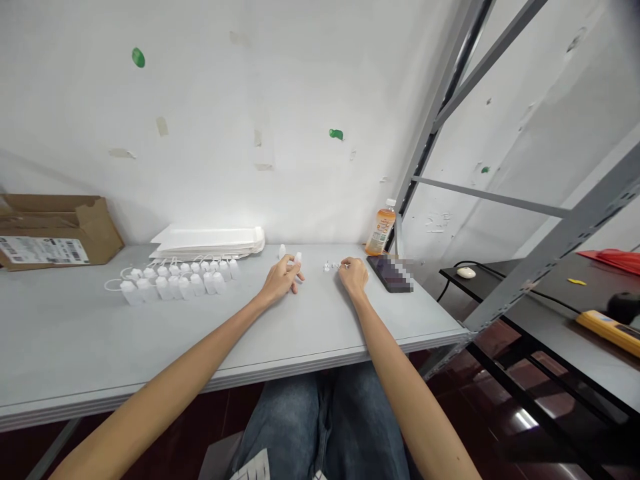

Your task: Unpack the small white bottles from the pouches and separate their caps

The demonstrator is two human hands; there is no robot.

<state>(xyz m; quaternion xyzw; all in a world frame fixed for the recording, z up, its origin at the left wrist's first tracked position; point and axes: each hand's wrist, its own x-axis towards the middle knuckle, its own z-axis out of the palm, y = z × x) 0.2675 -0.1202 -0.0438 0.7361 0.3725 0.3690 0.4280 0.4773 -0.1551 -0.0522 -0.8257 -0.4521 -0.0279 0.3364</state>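
My left hand (284,279) is closed on a small white bottle (299,257), pinched upright between thumb and fingers above the table. Just behind it, another small white bottle (283,251) stands on the tabletop. My right hand (353,273) is closed, its fingertips down beside a few tiny white parts (327,267); whatever it holds is hidden. To the left, several white bottles (186,288) with thin loops stand in rows.
White flat sheets (207,240) lie stacked by the wall, right of a cardboard box (95,227). An orange drink bottle (381,230) and a dark flat object (387,273) are beside my right hand. A grey metal frame (493,303) rises at the table's right end.
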